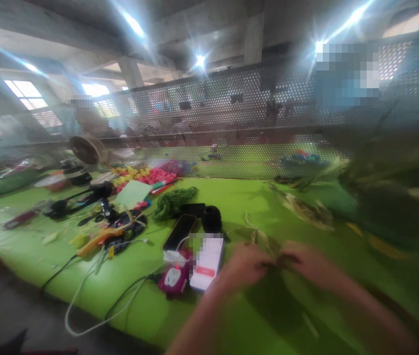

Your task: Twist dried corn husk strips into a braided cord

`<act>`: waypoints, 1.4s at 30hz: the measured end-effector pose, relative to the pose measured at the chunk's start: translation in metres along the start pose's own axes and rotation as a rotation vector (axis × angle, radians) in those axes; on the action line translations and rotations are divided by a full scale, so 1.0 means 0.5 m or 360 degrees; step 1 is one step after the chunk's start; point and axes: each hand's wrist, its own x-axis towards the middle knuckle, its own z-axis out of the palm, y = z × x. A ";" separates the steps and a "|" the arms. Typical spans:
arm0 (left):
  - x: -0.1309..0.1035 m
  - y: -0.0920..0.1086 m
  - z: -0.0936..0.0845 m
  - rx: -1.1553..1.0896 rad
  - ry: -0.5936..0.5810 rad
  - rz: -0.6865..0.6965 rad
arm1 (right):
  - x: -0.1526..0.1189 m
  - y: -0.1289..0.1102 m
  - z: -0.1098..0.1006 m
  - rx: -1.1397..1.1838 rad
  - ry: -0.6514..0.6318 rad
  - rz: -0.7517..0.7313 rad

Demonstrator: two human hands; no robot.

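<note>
My left hand (pixel 248 264) is closed, its fingers pinching a thin tan strand bundle (pixel 255 234) whose loose ends stick up above the fingers. Close beside it on the right, my right hand (pixel 301 261) is also closed, fingertips pressed together near the same strands; what it grips is blurred and too small to name. Both hands are over the green table (pixel 239 328). A lit white phone (pixel 209 261) lies just left of my left hand, with a black spool (pixel 211 219) behind it.
A pink power socket (pixel 174 278) with cables, a dark phone (pixel 181 231) and an orange-handled tool (pixel 100 240) lie left. Green yarn (pixel 174 201) sits behind. A perforated metal screen (pixel 209 113) spans the back; dry husks (pixel 307 209) and a blurred dark bundle (pixel 390 197) are right.
</note>
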 end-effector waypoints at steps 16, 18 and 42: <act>-0.007 -0.026 0.028 0.0029 0.0011 0.0015 | 0.000 0.009 0.006 0.0001 -0.0020 -0.0022; -0.006 -0.023 0.028 0.0047 0.0018 0.0022 | 0.001 0.010 0.007 0.0004 -0.0021 -0.0012; 0.015 -0.042 0.052 -0.1023 0.0234 -0.0396 | 0.006 0.024 0.005 0.0062 -0.0006 0.0020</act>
